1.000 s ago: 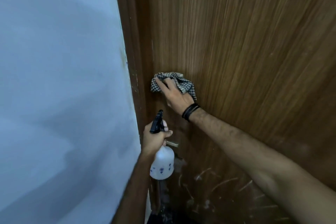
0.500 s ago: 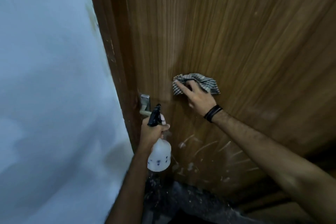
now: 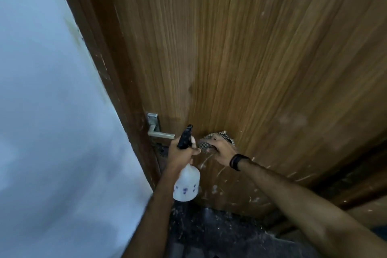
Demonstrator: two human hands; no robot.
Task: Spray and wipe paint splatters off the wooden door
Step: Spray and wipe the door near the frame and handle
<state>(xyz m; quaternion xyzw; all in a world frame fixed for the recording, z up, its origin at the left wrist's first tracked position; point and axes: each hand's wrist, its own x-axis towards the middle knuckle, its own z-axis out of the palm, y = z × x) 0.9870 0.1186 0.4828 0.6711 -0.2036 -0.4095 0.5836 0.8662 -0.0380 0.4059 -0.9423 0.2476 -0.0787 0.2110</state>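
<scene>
The brown wooden door (image 3: 240, 58) fills most of the view. White paint splatters (image 3: 217, 186) streak its lower part. My right hand (image 3: 223, 152) presses a checked cloth (image 3: 211, 139) flat against the door, just above the splatters. My left hand (image 3: 181, 154) grips a white spray bottle (image 3: 186, 184) by its black trigger head (image 3: 185, 137), with the nozzle pointing up toward the door beside the cloth. A black band circles my right wrist.
A metal lever handle (image 3: 157, 130) sits on the door's left edge, just left of the bottle. The dark door frame (image 3: 109, 65) meets a pale blue wall (image 3: 52, 121) on the left. Below lies a dark speckled floor (image 3: 219, 234).
My right hand slid the cloth down the door, from above the handle to just above the splatters. My view tilted down. The bottle stays in my left hand.
</scene>
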